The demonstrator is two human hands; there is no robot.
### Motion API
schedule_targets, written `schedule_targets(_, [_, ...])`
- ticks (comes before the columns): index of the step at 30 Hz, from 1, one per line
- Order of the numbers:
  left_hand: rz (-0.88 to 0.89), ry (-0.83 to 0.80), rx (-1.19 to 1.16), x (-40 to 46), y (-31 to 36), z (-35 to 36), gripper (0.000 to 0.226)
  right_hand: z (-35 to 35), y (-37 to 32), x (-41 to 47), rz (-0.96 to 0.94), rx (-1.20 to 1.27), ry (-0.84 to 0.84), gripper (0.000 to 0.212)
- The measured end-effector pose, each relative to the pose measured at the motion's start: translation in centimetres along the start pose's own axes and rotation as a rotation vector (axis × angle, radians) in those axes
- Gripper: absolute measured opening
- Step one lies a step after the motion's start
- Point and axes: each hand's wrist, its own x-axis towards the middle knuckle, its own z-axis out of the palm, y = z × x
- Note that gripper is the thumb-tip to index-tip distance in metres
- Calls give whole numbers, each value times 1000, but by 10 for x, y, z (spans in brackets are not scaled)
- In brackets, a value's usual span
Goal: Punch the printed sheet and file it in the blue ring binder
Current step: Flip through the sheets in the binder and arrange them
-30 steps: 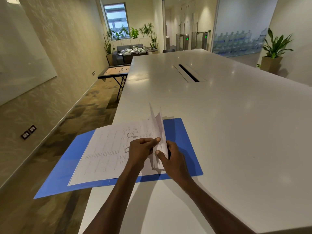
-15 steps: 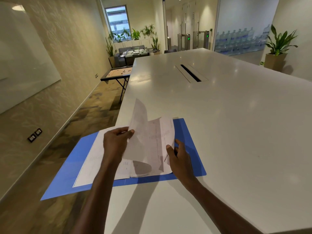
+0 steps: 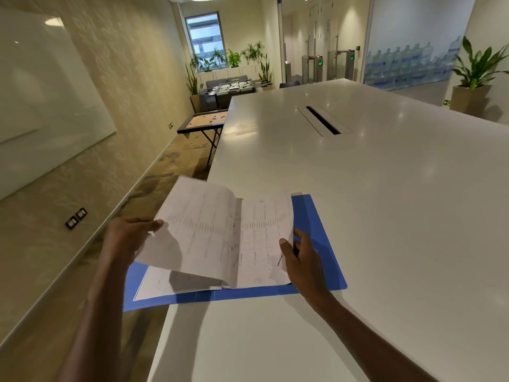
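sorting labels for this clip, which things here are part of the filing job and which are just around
Part of the job:
- blue ring binder, open at the table edge
- printed sheets, lifted by left hand
- right hand on the right-hand pages

Just around:
- white table
- game table
- potted plant

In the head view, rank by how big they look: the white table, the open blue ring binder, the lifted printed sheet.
1. White table.
2. Open blue ring binder, partly covered.
3. Lifted printed sheet; it is nearer the camera, so second and third are unsure.
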Motion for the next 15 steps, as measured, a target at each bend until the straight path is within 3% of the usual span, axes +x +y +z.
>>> schedule_targets(9, [-139, 89, 368, 35, -47, 3, 31, -1, 1, 0, 17, 23, -14, 39])
schedule_targets(15, [-32, 225, 646, 49, -79, 15, 29, -1, 1, 1, 19, 41, -17, 38])
